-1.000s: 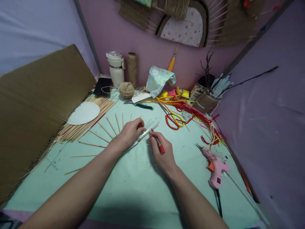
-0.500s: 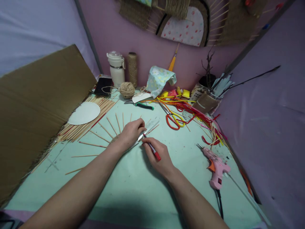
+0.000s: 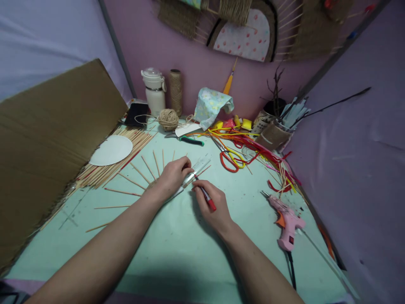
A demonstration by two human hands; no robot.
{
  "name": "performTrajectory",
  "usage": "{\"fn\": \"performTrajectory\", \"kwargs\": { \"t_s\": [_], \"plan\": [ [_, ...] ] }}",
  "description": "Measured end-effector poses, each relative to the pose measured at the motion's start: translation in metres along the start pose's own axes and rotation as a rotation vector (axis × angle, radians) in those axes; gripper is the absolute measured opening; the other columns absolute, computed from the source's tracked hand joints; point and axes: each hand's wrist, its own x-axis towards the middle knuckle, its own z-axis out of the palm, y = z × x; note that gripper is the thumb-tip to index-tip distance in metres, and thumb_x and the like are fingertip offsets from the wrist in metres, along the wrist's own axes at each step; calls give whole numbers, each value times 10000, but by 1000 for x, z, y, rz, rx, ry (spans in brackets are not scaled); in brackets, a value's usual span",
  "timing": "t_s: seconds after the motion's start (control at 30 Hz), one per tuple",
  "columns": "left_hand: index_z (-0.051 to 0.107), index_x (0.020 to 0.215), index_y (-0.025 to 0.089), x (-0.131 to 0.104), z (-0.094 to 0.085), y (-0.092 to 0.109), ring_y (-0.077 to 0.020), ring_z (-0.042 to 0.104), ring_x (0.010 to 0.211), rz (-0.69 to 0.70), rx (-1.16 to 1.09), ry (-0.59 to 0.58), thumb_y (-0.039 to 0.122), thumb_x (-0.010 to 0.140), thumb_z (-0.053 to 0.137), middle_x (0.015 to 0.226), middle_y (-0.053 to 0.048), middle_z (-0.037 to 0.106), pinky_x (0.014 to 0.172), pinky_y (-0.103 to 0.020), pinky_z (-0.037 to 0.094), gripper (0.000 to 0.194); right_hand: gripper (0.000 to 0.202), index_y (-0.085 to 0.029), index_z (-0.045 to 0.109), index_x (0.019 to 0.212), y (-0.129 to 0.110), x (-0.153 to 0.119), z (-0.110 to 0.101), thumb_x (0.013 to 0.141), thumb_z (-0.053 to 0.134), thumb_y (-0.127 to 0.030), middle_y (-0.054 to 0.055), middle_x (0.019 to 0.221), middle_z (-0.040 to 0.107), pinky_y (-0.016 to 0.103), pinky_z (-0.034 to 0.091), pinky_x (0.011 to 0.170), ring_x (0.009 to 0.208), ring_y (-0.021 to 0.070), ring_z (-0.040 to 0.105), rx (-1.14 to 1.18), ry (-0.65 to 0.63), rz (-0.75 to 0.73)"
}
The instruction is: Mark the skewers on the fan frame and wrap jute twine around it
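Note:
My left hand (image 3: 173,176) is closed, its fingertips pressing a clear ruler (image 3: 199,168) down over the tabletop. The ruler lies along a thin wooden stick (image 3: 205,169). In my right hand (image 3: 214,204) is a slim red-capped marker (image 3: 206,195), its tip close to the ruler's edge and the stick. Several wooden sticks (image 3: 133,182) fan out to the left and behind my left hand. My left hand and forearm hide the centre of the fan, where a bit of brown twine-like material (image 3: 153,184) shows.
A pink glue gun (image 3: 287,223) with a cord lies at right. Red-and-yellow scissors (image 3: 230,158), pliers (image 3: 191,140) and a twine ball (image 3: 168,119) lie farther back. A white disc (image 3: 111,150) rests on loose sticks beside a cardboard sheet (image 3: 57,147).
My right hand has shifted slightly right and up with the marker, its tip moving along the ruler. My left hand stays in nearly the same place on the ruler.

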Motion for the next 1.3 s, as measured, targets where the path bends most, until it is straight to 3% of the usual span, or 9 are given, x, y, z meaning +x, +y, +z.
{"fn": "performTrajectory", "kwargs": {
  "t_s": [0.2, 0.43, 0.53, 0.73, 1.03, 1.3],
  "plan": [
    [540, 751, 216, -1, 1, -2, -167, 538, 691, 14, 23, 0, 263, 816, 555, 698, 7, 596, 640, -280, 375, 81, 186, -196, 636, 987, -1, 0, -2, 909, 476, -250, 44, 875, 699, 273, 493, 722, 790, 168, 647, 39, 59, 96],
    [545, 762, 224, -1, 0, 0, -180, 555, 714, 34, 112, -61, 279, 831, 555, 724, -3, 618, 637, -283, 377, 89, 258, -175, 652, 969, -2, 3, -1, 917, 496, -374, 2, 678, 643, 245, 455, 573, 601, 141, 589, 164, 145, 323],
    [548, 770, 223, 0, 0, 1, -183, 556, 720, 40, 139, -80, 268, 836, 550, 737, -8, 622, 636, -284, 374, 79, 293, -168, 677, 926, -3, 4, -2, 915, 498, -399, 4, 671, 630, 247, 444, 580, 605, 142, 572, 144, 147, 323],
    [541, 798, 224, 0, 1, 0, -188, 549, 725, 61, 180, -107, 282, 853, 535, 748, -11, 613, 640, -286, 366, 79, 279, -169, 697, 871, -3, 6, -3, 914, 497, -360, 42, 851, 697, 271, 454, 708, 792, 177, 618, 116, 163, 272],
    [523, 813, 224, -1, 0, 5, -191, 543, 733, 48, 208, -114, 257, 856, 520, 762, -15, 603, 649, -288, 361, 54, 221, -182, 648, 878, -3, 9, -2, 879, 520, -361, -19, 646, 585, 237, 391, 531, 560, 134, 500, 154, 176, 353],
    [540, 822, 228, 0, 2, 2, -188, 537, 722, 63, 184, -97, 271, 833, 537, 756, -10, 602, 640, -288, 353, 45, 236, -184, 662, 847, 0, 9, 0, 870, 514, -366, 0, 681, 620, 247, 419, 567, 604, 147, 533, 148, 165, 326]
  ]
}}
